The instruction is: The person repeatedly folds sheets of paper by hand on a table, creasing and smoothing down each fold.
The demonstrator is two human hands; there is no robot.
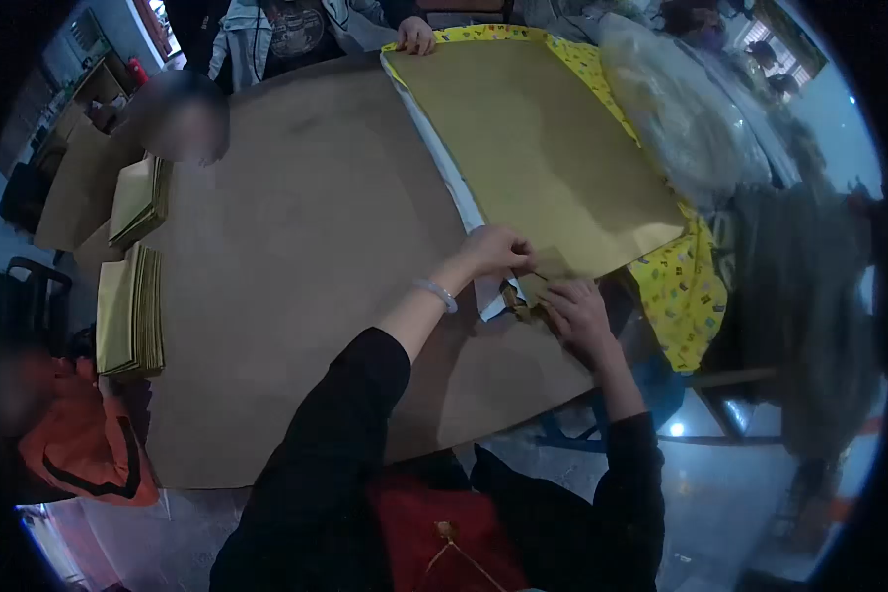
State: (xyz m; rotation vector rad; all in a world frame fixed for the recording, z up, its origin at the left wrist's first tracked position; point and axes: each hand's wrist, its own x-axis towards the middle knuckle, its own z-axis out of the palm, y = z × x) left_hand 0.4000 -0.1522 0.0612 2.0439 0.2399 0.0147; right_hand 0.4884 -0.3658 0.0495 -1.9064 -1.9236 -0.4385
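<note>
A large flat brown sheet [543,138] lies on the table, with yellow printed material [683,296] showing along its far and right edges. A white strip [449,168] runs down its left edge. At the sheet's near-left corner, my left hand [498,250] is closed in a pinch on the edge. My right hand [577,314] bends over the near edge beside it, fingers together on top of the brown sheet; its thumb is hard to see. Between the hands, a small crumpled white and brown flap [508,296] sticks out from the corner.
Two stacks of folded yellow-brown pieces, a far stack [138,200] and a near stack [131,311], stand at the table's [296,247] left edge. Clear plastic wrapping [676,118] bulges at the right. Another person's hand [415,36] rests on the sheet's far corner. A person in an orange sleeve [84,434] sits left.
</note>
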